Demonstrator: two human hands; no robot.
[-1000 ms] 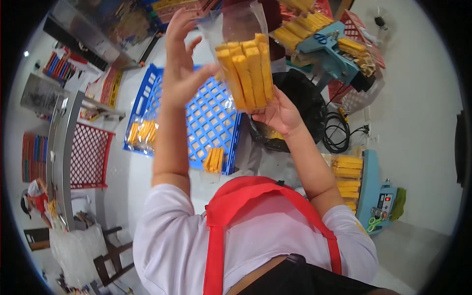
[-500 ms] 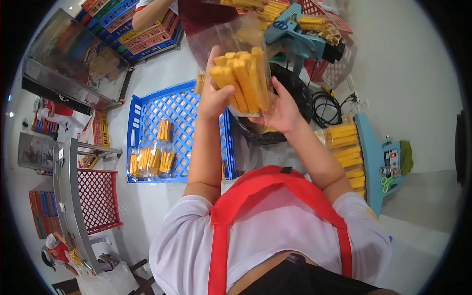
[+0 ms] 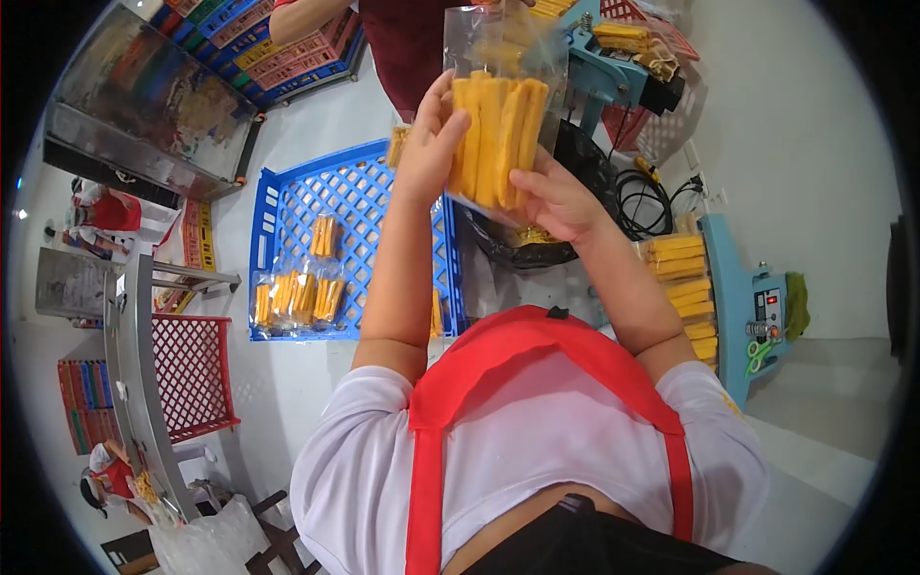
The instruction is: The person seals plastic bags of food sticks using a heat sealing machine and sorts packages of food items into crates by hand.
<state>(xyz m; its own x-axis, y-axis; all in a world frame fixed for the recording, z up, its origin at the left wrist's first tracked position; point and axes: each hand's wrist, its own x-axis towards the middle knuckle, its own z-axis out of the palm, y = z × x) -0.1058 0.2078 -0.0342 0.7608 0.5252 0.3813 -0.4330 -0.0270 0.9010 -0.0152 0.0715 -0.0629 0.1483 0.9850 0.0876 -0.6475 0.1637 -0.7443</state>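
Tilting less than in the earlier frame: clear bag of yellow sticks (image 3: 496,144), left hand (image 3: 425,158) gripping its left side, right hand (image 3: 563,203) pinching its lower right. Contents are probably proving light, brittle, film slippery, favouring base support. Blue crate (image 3: 331,165) is lying left, white floor (image 3: 287,379) showing nearer, teal machine (image 3: 736,311) standing right.

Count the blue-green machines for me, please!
2: the lower machine, at the picture's right, beside packs of yellow sticks, and the upper machine, right of the held bag. More could be hidden.
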